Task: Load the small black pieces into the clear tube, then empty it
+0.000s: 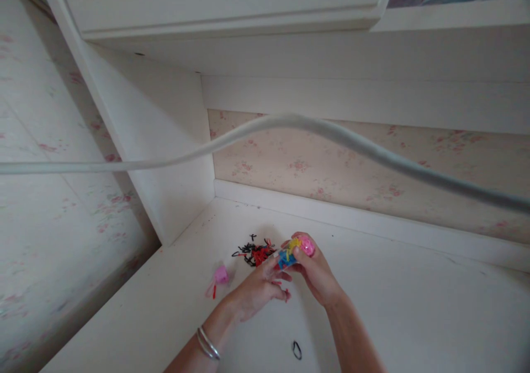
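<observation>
My right hand (pixel 315 271) is closed round a small bundle of coloured hair ties (pixel 295 251), pink, yellow and blue, held just above the white desk top (pixel 414 306). My left hand (pixel 259 287), with silver bangles on its wrist, meets the bundle from the left, its fingertips pinching at the blue part. A pile of black and red hair ties (pixel 254 251) lies on the desk just beyond the left hand.
A small pink piece (pixel 220 275) lies left of the hands. One black hair tie (pixel 296 350) lies near the front. A white cable (pixel 290 123) hangs across the view. White shelves and a cabinet side stand above and to the left.
</observation>
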{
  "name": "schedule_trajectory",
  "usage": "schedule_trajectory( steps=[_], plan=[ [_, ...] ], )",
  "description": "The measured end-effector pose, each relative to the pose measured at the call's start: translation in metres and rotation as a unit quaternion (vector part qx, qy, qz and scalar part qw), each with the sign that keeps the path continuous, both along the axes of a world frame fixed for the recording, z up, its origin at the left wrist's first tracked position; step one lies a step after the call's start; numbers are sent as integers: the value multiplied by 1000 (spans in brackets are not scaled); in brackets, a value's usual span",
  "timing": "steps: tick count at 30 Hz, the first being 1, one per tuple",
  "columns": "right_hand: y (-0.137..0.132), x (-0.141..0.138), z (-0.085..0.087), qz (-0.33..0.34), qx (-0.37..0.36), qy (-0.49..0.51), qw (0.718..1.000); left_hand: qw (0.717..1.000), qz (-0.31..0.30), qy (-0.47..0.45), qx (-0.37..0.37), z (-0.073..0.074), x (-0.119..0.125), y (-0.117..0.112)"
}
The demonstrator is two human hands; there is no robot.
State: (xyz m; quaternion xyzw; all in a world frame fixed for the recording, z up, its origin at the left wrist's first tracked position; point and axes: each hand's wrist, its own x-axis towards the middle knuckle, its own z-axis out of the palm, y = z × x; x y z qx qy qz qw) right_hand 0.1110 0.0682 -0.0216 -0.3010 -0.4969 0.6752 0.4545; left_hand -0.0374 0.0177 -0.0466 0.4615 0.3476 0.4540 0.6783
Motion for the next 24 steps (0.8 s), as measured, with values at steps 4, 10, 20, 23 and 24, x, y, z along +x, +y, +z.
schedule_trajectory(
  steps=[4,10,20,23,24],
  plan=[
    [4,1,-5,-38,10,-19,999,1000,5,-9,1,6,-1,-1],
    [10,6,-11,-100,-6,-23,995,997,-42,-55,-35,3,-3,-4],
    [16,9,-10,-204,2,-45,978,997,-14,-66,-43,-2,-2,-5],
    [17,10,-11,-212,-2,-40,976,997,1,-66,-36,-2,-3,-4],
    [17,10,-11,-210,1,-38,977,997,7,-64,-36,-2,-3,-4]
  ],
)
